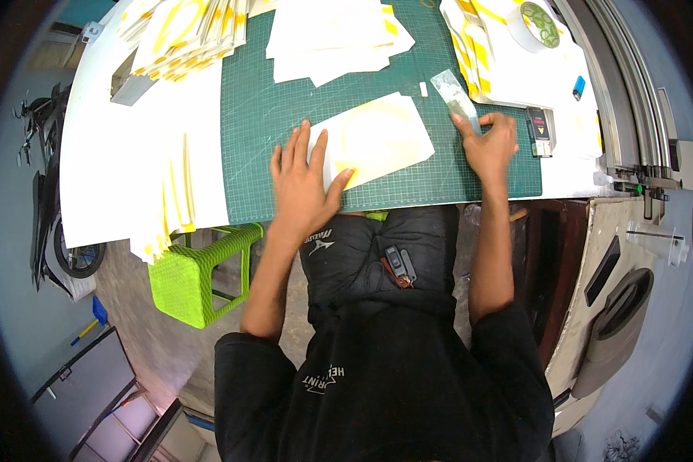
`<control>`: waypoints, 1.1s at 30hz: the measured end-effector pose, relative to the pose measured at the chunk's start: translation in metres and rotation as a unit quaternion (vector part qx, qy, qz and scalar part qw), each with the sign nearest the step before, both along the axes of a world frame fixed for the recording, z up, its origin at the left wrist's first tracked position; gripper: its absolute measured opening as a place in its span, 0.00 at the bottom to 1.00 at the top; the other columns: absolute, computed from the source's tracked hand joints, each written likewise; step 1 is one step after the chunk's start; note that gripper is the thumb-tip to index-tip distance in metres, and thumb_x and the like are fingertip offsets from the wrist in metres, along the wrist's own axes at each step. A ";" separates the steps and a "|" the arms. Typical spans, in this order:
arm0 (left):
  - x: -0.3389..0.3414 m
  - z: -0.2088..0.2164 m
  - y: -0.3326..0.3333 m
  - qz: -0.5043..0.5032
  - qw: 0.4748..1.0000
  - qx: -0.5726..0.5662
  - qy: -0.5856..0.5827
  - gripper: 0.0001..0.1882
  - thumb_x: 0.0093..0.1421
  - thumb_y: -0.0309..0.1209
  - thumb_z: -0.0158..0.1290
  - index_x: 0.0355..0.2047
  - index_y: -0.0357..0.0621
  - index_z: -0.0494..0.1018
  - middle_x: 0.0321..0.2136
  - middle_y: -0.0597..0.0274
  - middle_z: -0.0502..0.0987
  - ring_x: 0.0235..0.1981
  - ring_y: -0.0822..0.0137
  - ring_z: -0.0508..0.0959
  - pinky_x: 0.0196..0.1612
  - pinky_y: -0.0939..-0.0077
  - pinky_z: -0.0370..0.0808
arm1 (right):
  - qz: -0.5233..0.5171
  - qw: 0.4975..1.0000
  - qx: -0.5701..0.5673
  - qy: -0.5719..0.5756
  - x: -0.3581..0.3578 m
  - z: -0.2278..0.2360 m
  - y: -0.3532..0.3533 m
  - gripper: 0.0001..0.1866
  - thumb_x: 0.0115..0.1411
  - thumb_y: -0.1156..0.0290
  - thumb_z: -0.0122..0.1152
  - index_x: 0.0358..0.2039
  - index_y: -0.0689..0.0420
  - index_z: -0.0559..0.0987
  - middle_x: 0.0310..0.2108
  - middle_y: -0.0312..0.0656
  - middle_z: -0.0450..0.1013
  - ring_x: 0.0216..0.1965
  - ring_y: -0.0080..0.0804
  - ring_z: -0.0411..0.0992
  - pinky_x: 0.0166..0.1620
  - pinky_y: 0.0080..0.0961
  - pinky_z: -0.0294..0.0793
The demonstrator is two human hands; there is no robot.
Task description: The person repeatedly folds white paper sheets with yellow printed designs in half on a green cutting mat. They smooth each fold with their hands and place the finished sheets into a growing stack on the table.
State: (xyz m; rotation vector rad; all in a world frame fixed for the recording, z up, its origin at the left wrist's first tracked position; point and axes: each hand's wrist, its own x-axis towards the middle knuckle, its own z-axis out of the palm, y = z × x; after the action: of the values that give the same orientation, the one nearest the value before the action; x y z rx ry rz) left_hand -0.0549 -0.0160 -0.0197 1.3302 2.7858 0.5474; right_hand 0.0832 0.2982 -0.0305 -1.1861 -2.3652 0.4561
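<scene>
A white and yellow paper piece [389, 138], possibly folded, lies on the green cutting mat [246, 162] in front of me. My left hand [302, 183] rests over its left end with the fingers spread. To the right of the paper, my right hand [491, 148] pinches the near end of a translucent flat strip [452, 91]. The strip slants away to the left on the mat, and its held end is partly hidden by my fingers. Just beyond the paper sits a small white block [423, 89].
White paper sheets [331, 38] lie at the far middle. Stacks of yellow-printed paper [185, 38] stand far left, with more paper [477, 46] far right. Right of the mat are a tape roll [533, 27], a blue lighter [579, 88] and a small black box [540, 123]. A green stool [181, 289] stands below left.
</scene>
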 end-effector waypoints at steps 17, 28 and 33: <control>-0.015 0.007 -0.013 -0.012 0.996 -0.085 -0.001 0.65 0.58 0.74 0.55 0.77 0.34 0.50 0.79 0.44 0.48 0.80 0.41 0.43 0.76 0.30 0.35 | 0.158 0.975 0.114 0.110 0.013 0.013 -0.113 0.04 0.63 0.76 0.66 0.39 0.57 0.83 0.35 0.41 0.80 0.35 0.41 0.75 0.44 0.39 0.69; -0.016 0.005 -0.012 -0.009 0.997 -0.077 -0.001 0.68 0.57 0.75 0.55 0.76 0.26 0.48 0.78 0.36 0.45 0.80 0.40 0.41 0.76 0.29 0.34 | 0.136 0.986 0.071 0.059 -0.028 0.001 -0.078 0.03 0.64 0.74 0.61 0.35 0.58 0.81 0.33 0.45 0.79 0.37 0.46 0.77 0.45 0.45 0.67; -0.016 0.004 -0.010 -0.016 0.997 -0.074 -0.014 0.69 0.56 0.75 0.55 0.76 0.26 0.49 0.78 0.36 0.45 0.81 0.41 0.41 0.76 0.29 0.34 | 0.348 0.931 -0.037 0.103 0.008 0.018 -0.161 0.02 0.61 0.77 0.68 0.34 0.59 0.82 0.34 0.45 0.80 0.38 0.46 0.77 0.47 0.42 0.69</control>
State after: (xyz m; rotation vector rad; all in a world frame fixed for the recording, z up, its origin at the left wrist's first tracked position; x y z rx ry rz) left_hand -0.0704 -0.0256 -0.0156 1.3231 2.7164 0.3485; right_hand 0.0913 0.1375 -0.0130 -0.2581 -2.5353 0.8515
